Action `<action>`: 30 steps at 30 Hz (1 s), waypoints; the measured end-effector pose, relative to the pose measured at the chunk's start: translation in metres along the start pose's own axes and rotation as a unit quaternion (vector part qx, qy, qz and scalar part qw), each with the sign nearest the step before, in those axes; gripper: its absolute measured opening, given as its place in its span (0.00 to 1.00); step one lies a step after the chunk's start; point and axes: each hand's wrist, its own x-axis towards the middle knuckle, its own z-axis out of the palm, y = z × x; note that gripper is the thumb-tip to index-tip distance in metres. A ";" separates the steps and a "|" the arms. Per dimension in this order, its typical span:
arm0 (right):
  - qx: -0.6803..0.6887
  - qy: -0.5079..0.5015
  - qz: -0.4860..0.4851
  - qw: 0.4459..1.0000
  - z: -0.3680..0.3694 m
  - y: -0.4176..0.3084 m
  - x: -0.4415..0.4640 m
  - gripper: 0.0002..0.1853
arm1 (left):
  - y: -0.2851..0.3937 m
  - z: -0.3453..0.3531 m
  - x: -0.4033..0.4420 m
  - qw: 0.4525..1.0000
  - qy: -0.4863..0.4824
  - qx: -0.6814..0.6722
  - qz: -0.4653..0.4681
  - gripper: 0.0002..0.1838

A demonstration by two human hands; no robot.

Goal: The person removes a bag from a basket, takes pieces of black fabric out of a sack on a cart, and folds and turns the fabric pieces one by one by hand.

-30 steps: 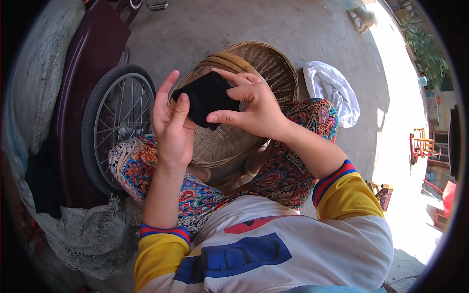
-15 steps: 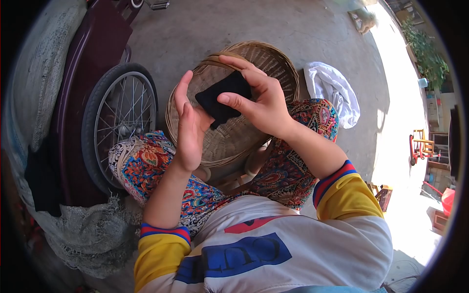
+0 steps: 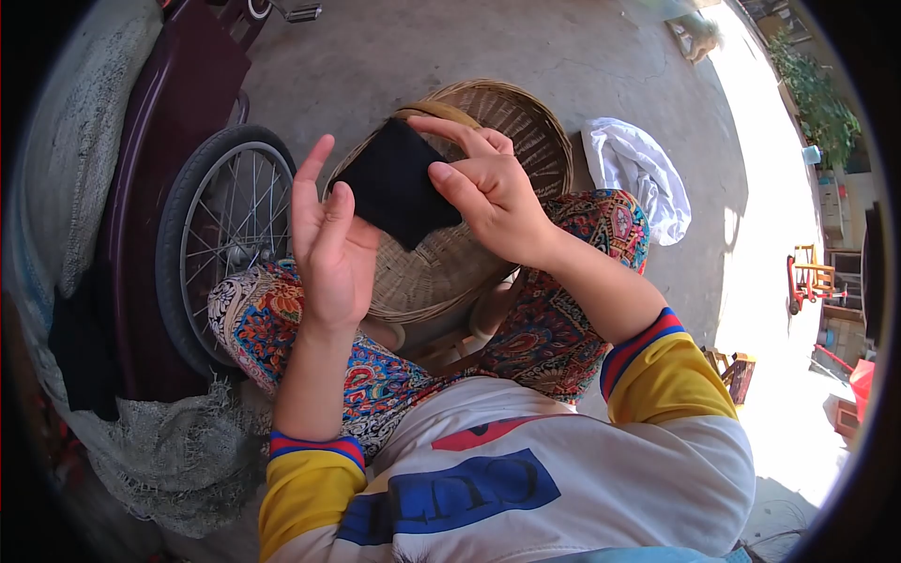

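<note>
A small folded black cloth [image 3: 402,188] is held up over the wicker baskets. My right hand [image 3: 497,192] pinches its right edge, thumb in front and fingers bent behind. My left hand [image 3: 333,253] is at the cloth's left edge, palm turned toward it, with the thumb and a finger apart; the cloth may hide other fingertips. Below the hands is a round, shallow wicker basket [image 3: 432,281] between my knees, overlapping a second wicker basket [image 3: 535,127] behind it.
At the left stands a dark maroon cart [image 3: 155,159] with a spoked wheel [image 3: 239,206]. A white cloth [image 3: 638,178] lies on the concrete floor to the right. Woven sacking [image 3: 183,460] is at the lower left. A small wooden chair [image 3: 815,277] stands in sunlight.
The black cloth has shifted up and left and now shows a wider, flatter face. My left hand has moved left, its thumb and finger off the cloth's front. My right hand keeps its pinch.
</note>
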 end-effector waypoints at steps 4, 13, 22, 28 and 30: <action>-0.041 -0.010 0.005 0.999 0.002 -0.001 -0.003 0.17 | -0.001 0.001 0.000 0.999 0.015 -0.015 0.028 0.23; 0.058 0.055 0.024 0.997 0.006 0.000 -0.001 0.19 | -0.027 0.003 -0.012 0.959 -0.107 0.232 0.126 0.33; 0.019 0.054 -0.010 0.998 -0.004 -0.006 0.000 0.17 | -0.020 0.004 -0.007 0.973 -0.141 0.162 0.083 0.40; -0.012 0.058 -0.073 0.996 -0.006 -0.010 0.002 0.16 | -0.019 -0.002 -0.004 0.988 -0.031 0.134 0.068 0.30; -0.091 0.023 -0.108 0.990 -0.010 -0.011 0.003 0.16 | -0.014 0.000 -0.004 0.989 -0.030 0.130 0.060 0.30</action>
